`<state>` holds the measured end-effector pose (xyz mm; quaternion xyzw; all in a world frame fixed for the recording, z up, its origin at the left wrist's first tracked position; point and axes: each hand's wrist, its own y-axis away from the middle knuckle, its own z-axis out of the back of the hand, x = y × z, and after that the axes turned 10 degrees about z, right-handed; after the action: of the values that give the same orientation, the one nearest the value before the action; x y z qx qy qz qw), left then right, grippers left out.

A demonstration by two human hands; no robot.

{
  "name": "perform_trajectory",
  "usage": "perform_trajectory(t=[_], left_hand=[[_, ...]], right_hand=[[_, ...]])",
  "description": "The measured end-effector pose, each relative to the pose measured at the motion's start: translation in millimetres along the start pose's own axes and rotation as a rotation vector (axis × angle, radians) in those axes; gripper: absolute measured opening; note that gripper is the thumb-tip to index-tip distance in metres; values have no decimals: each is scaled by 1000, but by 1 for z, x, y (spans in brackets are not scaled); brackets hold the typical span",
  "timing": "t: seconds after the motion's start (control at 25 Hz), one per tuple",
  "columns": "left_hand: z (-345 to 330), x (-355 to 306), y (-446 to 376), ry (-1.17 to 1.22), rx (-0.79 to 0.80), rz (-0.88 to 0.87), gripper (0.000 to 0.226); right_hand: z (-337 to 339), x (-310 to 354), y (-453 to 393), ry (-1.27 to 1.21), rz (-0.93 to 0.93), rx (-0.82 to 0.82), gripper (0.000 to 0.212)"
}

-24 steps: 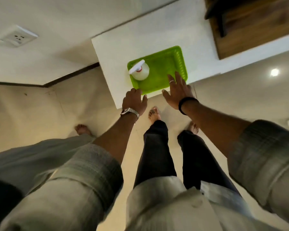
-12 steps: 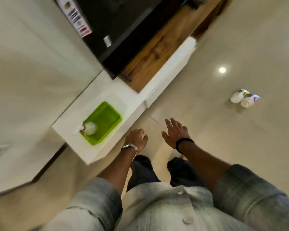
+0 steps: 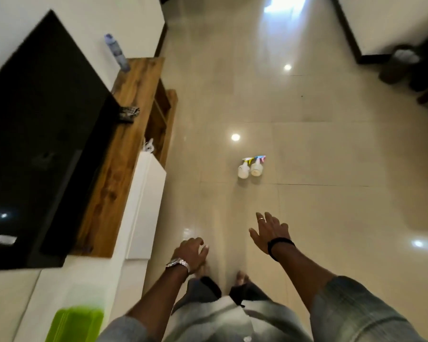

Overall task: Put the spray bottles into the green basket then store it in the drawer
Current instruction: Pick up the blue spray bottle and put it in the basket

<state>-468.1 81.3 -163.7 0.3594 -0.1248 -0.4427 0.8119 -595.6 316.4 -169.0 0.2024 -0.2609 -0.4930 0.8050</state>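
Note:
Two white spray bottles stand side by side on the tiled floor ahead: one with a yellow-blue trigger point(image 3: 243, 168) and one with a pink-blue trigger point(image 3: 256, 166). The green basket point(image 3: 74, 324) sits on the white cabinet top at the bottom left, blurred, its contents out of view. My left hand point(image 3: 192, 253) hangs over the floor with fingers loosely curled and nothing in it. My right hand point(image 3: 269, 232) is spread, palm down, empty, well short of the bottles.
A black TV point(image 3: 35, 144) stands on a wooden unit point(image 3: 124, 134) along the left wall, with a water bottle point(image 3: 116, 51) and a remote point(image 3: 127, 112) on it. White cabinet fronts point(image 3: 146, 206) run below. Open tiled floor lies ahead; dark furniture stands at the far right.
The view has swung from the basket on the cabinet to the open floor. Both hands left the basket and now hang empty; the two floor bottles are now straight ahead.

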Motion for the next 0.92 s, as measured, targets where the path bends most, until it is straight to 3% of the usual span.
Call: perform_trajectory(t=[0.28, 0.56, 0.92], left_hand=[[51, -98, -72, 43, 26, -91, 48], [128, -191, -203, 59, 116, -125, 58], [190, -222, -317, 33, 179, -109, 56]], right_hand=[[26, -60, -37, -99, -129, 4, 67], [100, -100, -141, -91, -209, 7, 66], [179, -111, -252, -161, -213, -22, 64]])
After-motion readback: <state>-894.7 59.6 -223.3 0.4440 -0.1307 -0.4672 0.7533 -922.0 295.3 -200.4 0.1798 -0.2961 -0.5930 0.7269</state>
